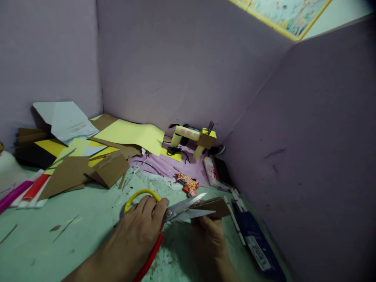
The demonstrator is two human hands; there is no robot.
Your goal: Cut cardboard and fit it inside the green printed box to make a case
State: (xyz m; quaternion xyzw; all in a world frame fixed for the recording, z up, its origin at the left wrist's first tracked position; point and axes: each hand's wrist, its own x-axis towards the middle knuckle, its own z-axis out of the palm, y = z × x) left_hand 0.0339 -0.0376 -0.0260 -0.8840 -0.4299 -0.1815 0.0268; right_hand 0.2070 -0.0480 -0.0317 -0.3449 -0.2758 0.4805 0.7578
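While the green worktop (96,243) carries a pile of cardboard and paper (108,168) at its far left corner, the left hand (139,225) grasps scissors (173,212) near the front edge, blades parted at a small brown cardboard piece (220,207), which the right hand (212,235) grips toward the right edge.

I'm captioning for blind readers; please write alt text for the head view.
Yellow-and-red-handled scissors in a person's left grip have their blades parted at a piece of brown cardboard in the right grip. On the green table, cardboard scraps and yellow paper lie left, and a yellow, pink-spotted, animal-like figure stands behind.
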